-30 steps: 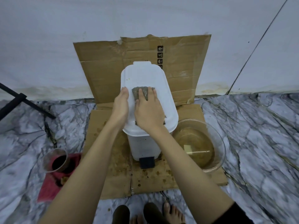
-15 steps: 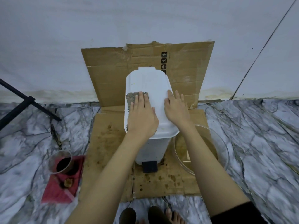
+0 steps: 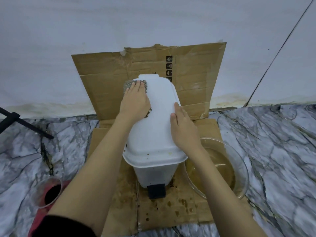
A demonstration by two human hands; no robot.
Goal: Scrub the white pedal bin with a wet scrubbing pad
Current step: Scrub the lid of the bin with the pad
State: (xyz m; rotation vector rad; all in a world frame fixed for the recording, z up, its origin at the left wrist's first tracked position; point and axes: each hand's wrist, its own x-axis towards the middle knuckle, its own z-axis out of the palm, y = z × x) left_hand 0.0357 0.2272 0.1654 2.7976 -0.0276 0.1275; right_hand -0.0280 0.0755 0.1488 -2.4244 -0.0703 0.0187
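The white pedal bin (image 3: pixel 159 120) stands on cardboard, its lid closed and its black pedal (image 3: pixel 156 191) facing me. A few brown specks dot the lid's near rim. My left hand (image 3: pixel 135 102) lies flat on the grey scrubbing pad (image 3: pixel 127 85) and presses it onto the lid's far left corner, so only the pad's far end and a dark scrap near my wrist show. My right hand (image 3: pixel 184 130) lies along the lid's right edge, thumb on top and fingers over the side.
Stained cardboard (image 3: pixel 106 86) covers the floor and leans against the white wall. A glass bowl (image 3: pixel 243 170) of brownish water sits just right of the bin. At the left, a clear cup (image 3: pixel 49 194) rests on a red cloth (image 3: pixel 38 221). A black bar (image 3: pixel 10 117) crosses the marble floor.
The pad passed from my right hand to my left. My left hand then slid it to the lid's far left corner. My right hand moved to the lid's right edge.
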